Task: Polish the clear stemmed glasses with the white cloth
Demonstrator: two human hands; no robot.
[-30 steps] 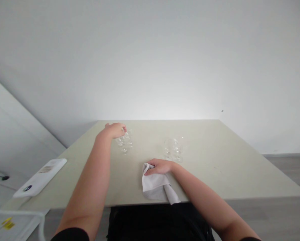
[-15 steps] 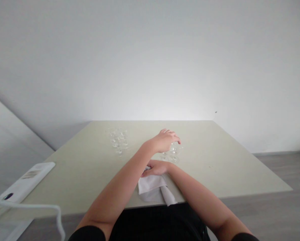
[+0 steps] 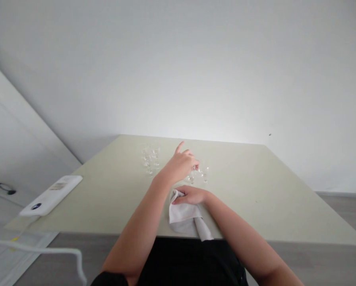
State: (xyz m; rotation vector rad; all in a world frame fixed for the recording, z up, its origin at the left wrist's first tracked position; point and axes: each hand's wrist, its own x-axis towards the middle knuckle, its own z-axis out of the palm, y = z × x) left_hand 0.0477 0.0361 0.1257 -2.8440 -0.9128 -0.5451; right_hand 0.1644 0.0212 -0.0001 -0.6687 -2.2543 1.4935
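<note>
My left hand [image 3: 180, 165] reaches across the beige table [image 3: 255, 198] and closes its fingers on a small clear stemmed glass [image 3: 192, 176], index finger sticking up. A second clear glass [image 3: 205, 174] stands just right of it. My right hand [image 3: 190, 195] rests on the table near the front edge, fingers curled on a white cloth [image 3: 185, 216] that drapes over the edge. A pair of clear stemmed glasses [image 3: 150, 159] stands farther back to the left, apart from both hands.
A white flat device [image 3: 51, 194] with a dark button lies at the table's left corner. A white cable [image 3: 47, 254] curves through the lower left. A white wall stands behind the table; grey floor shows at the right.
My left hand left the left pair of glasses, swung right to the right pair and closed on one glass there. My right hand stayed on the cloth. The camera shifted slightly.
</note>
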